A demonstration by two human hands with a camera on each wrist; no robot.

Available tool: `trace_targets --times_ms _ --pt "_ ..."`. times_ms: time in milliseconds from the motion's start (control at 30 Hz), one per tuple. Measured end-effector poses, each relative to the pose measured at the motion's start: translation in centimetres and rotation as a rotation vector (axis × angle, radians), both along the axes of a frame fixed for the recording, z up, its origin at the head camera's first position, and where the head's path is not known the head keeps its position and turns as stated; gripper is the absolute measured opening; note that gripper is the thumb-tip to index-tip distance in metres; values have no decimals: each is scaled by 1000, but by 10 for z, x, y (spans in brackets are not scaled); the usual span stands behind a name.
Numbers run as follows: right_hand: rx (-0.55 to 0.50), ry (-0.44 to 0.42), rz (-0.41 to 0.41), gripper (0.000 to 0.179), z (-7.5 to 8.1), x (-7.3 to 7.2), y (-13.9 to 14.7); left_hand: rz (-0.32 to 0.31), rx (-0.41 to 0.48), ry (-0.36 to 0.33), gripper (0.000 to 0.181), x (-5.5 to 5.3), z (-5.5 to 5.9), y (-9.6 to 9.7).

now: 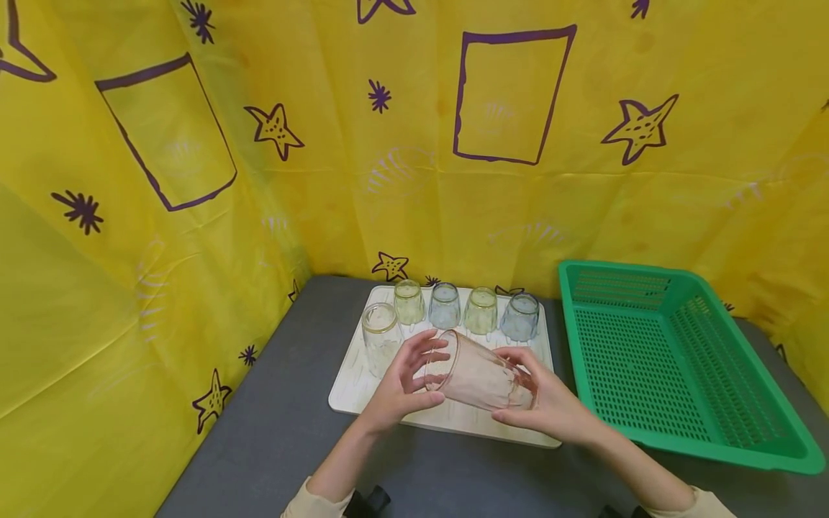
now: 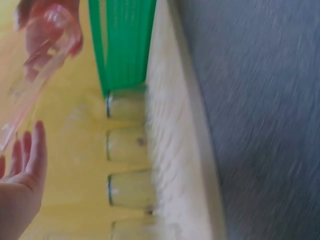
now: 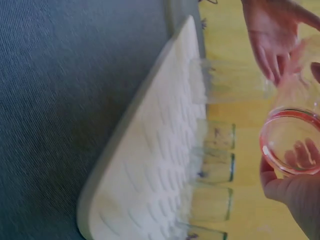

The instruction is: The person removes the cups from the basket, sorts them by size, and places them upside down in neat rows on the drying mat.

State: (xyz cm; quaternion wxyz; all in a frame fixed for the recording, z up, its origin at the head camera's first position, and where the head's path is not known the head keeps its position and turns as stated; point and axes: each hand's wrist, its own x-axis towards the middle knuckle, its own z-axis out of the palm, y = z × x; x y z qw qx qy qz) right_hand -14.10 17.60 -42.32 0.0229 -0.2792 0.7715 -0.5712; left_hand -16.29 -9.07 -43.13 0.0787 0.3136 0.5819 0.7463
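Note:
A tall pink-tinted drinking glass (image 1: 482, 374) is tilted on its side above the white board, its mouth toward the left. My right hand (image 1: 550, 403) grips it round the base end, thumb in front. The fingers of my left hand (image 1: 411, 378) are behind the mouth end and show through the glass, with the thumb near the lower rim. In the left wrist view, the left hand (image 2: 25, 185) has nearly straight fingers beside the rim. In the right wrist view, the thick base faces the camera within the right hand (image 3: 292, 192).
On the white board (image 1: 352, 388) stand a tall clear glass (image 1: 382, 342) and a back row of several short upside-down tumblers (image 1: 445, 306), tinted green and blue. A green plastic basket (image 1: 648, 360) sits to the right on the dark table (image 1: 259, 453). Yellow patterned cloth (image 1: 414, 216) hangs behind.

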Motion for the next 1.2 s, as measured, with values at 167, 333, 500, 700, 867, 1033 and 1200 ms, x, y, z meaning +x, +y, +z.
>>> trace_targets --times_ms 167,333,500,700,867,1033,1200 --pt "156 196 -33 73 7 -1 7 14 -194 35 85 1 11 -7" --pt "226 214 -28 74 6 0 8 72 -370 48 82 5 16 -6" --pt "243 248 -26 77 5 2 8 95 -400 56 74 5 14 -5" --pt "212 211 -44 79 3 2 9 100 -340 43 70 4 8 -5" --pt "54 50 -89 80 -1 4 8 124 -282 19 70 4 2 -5" --pt "-195 -178 -118 79 -6 5 0 146 -199 6 69 4 -1 -3" --pt "-406 -383 -90 77 -9 6 -6 171 -123 7 69 4 -5 -1"
